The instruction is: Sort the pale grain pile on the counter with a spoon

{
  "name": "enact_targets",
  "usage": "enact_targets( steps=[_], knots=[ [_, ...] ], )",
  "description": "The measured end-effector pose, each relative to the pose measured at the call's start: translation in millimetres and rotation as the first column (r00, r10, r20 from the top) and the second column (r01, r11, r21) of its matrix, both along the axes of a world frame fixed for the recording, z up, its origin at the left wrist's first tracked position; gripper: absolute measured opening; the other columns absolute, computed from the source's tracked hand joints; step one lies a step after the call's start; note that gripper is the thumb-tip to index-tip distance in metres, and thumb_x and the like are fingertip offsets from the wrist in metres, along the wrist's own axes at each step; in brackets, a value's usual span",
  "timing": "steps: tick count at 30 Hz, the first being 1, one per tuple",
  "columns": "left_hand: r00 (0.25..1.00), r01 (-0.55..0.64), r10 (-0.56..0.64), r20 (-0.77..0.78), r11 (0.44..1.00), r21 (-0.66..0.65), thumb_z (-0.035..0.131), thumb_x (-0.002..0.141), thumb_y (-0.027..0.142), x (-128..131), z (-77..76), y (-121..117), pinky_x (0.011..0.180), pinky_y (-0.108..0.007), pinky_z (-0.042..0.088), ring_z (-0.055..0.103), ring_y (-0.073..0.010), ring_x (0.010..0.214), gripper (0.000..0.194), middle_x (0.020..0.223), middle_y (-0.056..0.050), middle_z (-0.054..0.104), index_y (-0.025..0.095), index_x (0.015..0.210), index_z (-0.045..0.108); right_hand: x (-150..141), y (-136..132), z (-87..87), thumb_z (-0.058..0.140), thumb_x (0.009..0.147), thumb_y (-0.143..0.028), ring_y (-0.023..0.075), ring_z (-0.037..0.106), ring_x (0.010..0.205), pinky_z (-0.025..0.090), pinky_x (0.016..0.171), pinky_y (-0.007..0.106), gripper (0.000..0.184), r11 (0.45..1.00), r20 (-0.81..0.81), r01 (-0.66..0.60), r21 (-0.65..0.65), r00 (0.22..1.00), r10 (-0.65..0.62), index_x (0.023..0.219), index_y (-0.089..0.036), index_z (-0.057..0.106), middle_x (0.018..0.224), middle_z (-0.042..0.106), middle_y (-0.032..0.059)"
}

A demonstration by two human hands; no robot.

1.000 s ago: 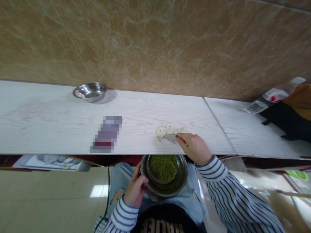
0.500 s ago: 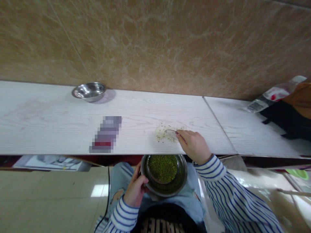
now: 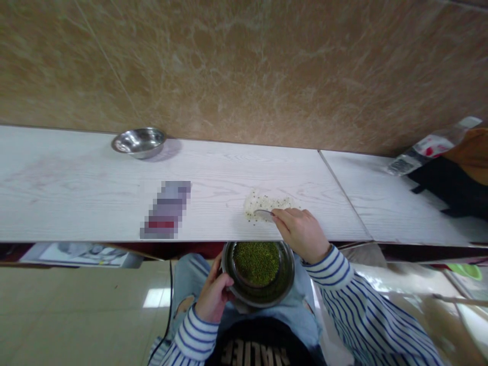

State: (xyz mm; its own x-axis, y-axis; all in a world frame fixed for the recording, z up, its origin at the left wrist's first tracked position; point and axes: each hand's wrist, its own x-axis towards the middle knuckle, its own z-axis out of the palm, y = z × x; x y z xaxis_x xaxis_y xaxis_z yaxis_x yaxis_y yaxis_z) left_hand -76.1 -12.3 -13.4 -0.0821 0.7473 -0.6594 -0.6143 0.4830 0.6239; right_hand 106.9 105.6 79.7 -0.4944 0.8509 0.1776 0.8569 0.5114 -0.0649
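My left hand (image 3: 213, 297) grips the left rim of a metal bowl (image 3: 286, 284) held over my lap, thumb on the rim. Inside lie many small green beans (image 3: 256, 263), which look like mung beans. My right hand (image 3: 303, 231) is closed on a spoon (image 3: 263, 214), its handle mostly hidden by the fingers. The spoon's end rests low over a spread of pale grains (image 3: 263, 201) dotted with green beans, on the white table (image 3: 213, 173) near its front edge.
An empty-looking steel bowl (image 3: 139, 143) stands against the wall at the back left. A blurred-out flat rectangle (image 3: 165, 209) lies left of the grains. At the far right are a plastic bottle (image 3: 430, 147) and a black and brown bag (image 3: 453, 178).
My right hand moves the spoon slightly up, then back down and left, across the grains. My left hand and the bowl of beans stay in place.
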Motion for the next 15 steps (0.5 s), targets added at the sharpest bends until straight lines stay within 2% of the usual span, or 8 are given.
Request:
enact_targets(
  steps=[6, 15],
  knots=[
    [1.0, -0.01, 0.01, 0.003, 1.0, -0.005, 0.05, 0.055, 0.01, -0.1, 2.2, -0.1, 0.047, -0.026, 0.041, 0.049, -0.0137, 0.059, 0.079, 0.091, -0.001, 0.058, 0.029, 0.132, 0.039, 1.6, -5.9, 0.6, 0.04, 0.091, -0.027, 0.0144, 0.058, 0.077, 0.031, 0.067, 0.027, 0.024, 0.999, -0.027, -0.033, 0.012, 0.999, 0.033, 0.102, -0.021, 0.061, 0.082, 0.067, 0.0032],
    [1.0, -0.01, 0.01, -0.01, 1.0, -0.011, 0.051, 0.055, 0.011, -1.6, -0.8, -1.6, 0.045, -0.026, 0.041, 0.049, -0.0138, 0.059, 0.079, 0.087, 0.0, 0.056, 0.029, 0.131, 0.039, 6.7, -12.4, 0.2, 0.041, 0.091, -0.028, 0.0143, 0.058, 0.077, 0.031, 0.066, 0.028, 0.024, 0.998, -0.051, -0.052, 0.018, 0.997, 0.053, 0.103, -0.022, 0.061, 0.082, 0.067, 0.0031]
  ],
)
